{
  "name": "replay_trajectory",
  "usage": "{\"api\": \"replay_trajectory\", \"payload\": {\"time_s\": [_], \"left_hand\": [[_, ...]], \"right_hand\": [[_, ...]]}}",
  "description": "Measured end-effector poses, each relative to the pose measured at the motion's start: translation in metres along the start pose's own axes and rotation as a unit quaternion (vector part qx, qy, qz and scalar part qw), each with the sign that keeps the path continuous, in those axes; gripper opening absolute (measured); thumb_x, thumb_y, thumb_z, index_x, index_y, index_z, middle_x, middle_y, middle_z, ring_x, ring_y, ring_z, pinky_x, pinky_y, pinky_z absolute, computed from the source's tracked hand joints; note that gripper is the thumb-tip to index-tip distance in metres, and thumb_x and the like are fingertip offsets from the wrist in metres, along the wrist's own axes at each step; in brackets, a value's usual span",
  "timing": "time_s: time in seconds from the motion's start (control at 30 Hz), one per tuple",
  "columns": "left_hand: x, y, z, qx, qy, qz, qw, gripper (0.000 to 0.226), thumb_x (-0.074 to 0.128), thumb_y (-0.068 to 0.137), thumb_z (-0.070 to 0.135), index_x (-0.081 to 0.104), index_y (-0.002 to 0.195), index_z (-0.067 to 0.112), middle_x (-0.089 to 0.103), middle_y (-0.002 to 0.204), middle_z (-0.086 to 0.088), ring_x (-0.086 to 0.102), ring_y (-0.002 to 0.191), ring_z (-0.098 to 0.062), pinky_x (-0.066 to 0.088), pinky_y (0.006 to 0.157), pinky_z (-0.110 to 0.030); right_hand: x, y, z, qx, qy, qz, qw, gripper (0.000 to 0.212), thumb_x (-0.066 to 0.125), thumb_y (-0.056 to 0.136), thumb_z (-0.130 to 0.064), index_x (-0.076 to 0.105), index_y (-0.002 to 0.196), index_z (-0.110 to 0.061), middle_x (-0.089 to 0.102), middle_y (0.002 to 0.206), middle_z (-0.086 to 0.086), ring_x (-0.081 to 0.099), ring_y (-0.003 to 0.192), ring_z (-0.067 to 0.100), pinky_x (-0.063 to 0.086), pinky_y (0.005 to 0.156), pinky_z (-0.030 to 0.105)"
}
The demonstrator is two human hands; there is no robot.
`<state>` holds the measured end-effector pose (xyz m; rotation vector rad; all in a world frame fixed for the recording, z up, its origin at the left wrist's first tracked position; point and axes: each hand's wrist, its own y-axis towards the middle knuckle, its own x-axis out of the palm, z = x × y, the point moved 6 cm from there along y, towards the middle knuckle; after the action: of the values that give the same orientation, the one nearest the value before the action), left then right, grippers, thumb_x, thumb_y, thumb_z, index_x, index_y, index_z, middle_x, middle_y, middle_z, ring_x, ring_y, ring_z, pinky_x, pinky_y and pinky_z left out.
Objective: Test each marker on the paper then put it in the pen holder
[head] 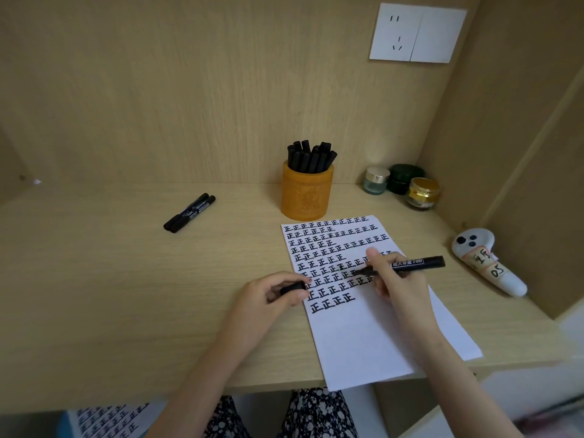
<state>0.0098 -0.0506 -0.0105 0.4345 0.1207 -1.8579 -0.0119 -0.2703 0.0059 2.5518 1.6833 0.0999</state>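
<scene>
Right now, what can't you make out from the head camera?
Head view:
- marker in the right hand: tip blends into black writing; paper contact unclear.
- cap: partly covered by left hand.
- markers in the pen holder: overlapping, uncountable.
- second sheet: cut by bottom edge, blurred.

left hand (pixel 268 295) pinching cap (pixel 292 287); right hand (pixel 395 284), marker (pixel 417 263)

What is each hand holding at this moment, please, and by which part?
The right hand grips an uncapped marker near its tip end; the left hand pinches a black cap by its side.
</scene>
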Motion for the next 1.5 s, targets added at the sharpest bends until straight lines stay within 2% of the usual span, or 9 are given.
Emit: {"api": "replay_trajectory", "payload": {"time_s": [0.17,0.23,0.33,0.53,0.73,0.87,1.1,1.33,1.5], "left_hand": [[-0.004,0.001,0.003,-0.006,-0.049,0.024,0.998,0.027,0.072,0.077,0.021,0.067,0.102,0.029,0.072,0.096,0.012,0.067,0.089,-0.002,0.052,0.084,-0.021],[-0.004,0.001,0.003,-0.011,-0.058,0.033,0.998,0.026,0.075,0.073,0.021,0.065,0.097,0.025,0.072,0.094,0.011,0.066,0.09,-0.002,0.051,0.086,-0.022],[-0.005,0.001,0.007,-0.012,-0.079,0.044,0.996,0.025,0.077,0.07,0.02,0.063,0.091,0.018,0.072,0.091,0.008,0.067,0.087,-0.005,0.052,0.084,-0.024],[-0.002,-0.002,0.014,-0.011,-0.093,0.048,0.994,0.026,0.078,0.068,0.024,0.063,0.089,0.018,0.072,0.088,0.007,0.067,0.083,-0.008,0.054,0.081,-0.029],[0.003,-0.004,0.02,0.0,-0.11,0.052,0.993,0.022,0.078,0.07,0.014,0.063,0.085,0.015,0.072,0.084,0.006,0.067,0.082,-0.008,0.053,0.079,-0.023],[0.005,-0.007,0.027,0.01,-0.111,0.057,0.992,0.018,0.077,0.072,0.01,0.062,0.082,0.012,0.072,0.082,0.005,0.068,0.08,-0.009,0.055,0.078,-0.025],[0.002,-0.01,0.032,0.014,-0.139,0.082,0.987,0.014,0.075,0.073,0.006,0.062,0.075,0.007,0.072,0.073,-0.005,0.063,0.06,-0.006,0.047,0.054,-0.014],[-0.002,-0.01,0.035,0.024,-0.159,0.089,0.983,0.012,0.073,0.075,0.007,0.061,0.078,0.004,0.073,0.07,-0.004,0.061,0.057,-0.007,0.047,0.053,-0.016],[-0.006,-0.009,0.035,0.02,-0.14,0.089,0.986,0.012,0.07,0.079,0.01,0.066,0.089,0.014,0.074,0.075,0.001,0.066,0.065,-0.003,0.05,0.062,-0.016]], "right_hand": [[0.014,-0.002,-0.01,0.027,0.069,-0.032,0.997,0.025,0.065,0.088,-0.027,0.057,0.067,-0.016,0.044,0.045,-0.002,0.04,0.046,0.016,0.03,0.053,0.028],[0.025,-0.006,-0.016,0.023,0.069,-0.047,0.996,0.031,0.068,0.087,-0.024,0.052,0.06,-0.019,0.047,0.046,0.002,0.041,0.043,0.014,0.032,0.048,0.023],[0.038,-0.011,-0.023,0.007,0.068,-0.054,0.996,0.037,0.07,0.086,-0.019,0.047,0.057,-0.017,0.039,0.044,-0.002,0.033,0.039,0.01,0.027,0.04,0.017],[0.05,-0.015,-0.023,-0.01,0.075,-0.046,0.996,0.04,0.066,0.088,-0.009,0.043,0.056,-0.015,0.033,0.04,-0.007,0.027,0.037,0.008,0.025,0.039,0.017],[0.06,-0.02,-0.02,-0.012,0.056,-0.067,0.996,0.038,0.066,0.088,-0.008,0.043,0.058,-0.013,0.032,0.04,-0.005,0.026,0.038,0.009,0.024,0.04,0.018],[0.063,-0.021,-0.017,-0.018,0.054,-0.063,0.996,0.039,0.066,0.088,-0.008,0.043,0.057,-0.013,0.032,0.044,-0.003,0.027,0.042,0.013,0.024,0.044,0.022],[0.072,-0.019,-0.016,-0.036,0.044,-0.057,0.997,0.036,0.061,0.088,-0.001,0.044,0.058,-0.011,0.036,0.044,-0.006,0.032,0.042,0.009,0.03,0.045,0.02],[0.079,-0.015,-0.019,-0.04,0.053,-0.083,0.994,0.034,0.064,0.086,-0.003,0.045,0.059,-0.009,0.041,0.048,0.002,0.041,0.051,0.019,0.034,0.051,0.027],[0.087,-0.019,-0.023,-0.009,0.036,-0.135,0.99,0.043,0.067,0.088,-0.016,0.041,0.054,-0.012,0.036,0.037,-0.011,0.031,0.035,0.005,0.027,0.041,0.016]]}}
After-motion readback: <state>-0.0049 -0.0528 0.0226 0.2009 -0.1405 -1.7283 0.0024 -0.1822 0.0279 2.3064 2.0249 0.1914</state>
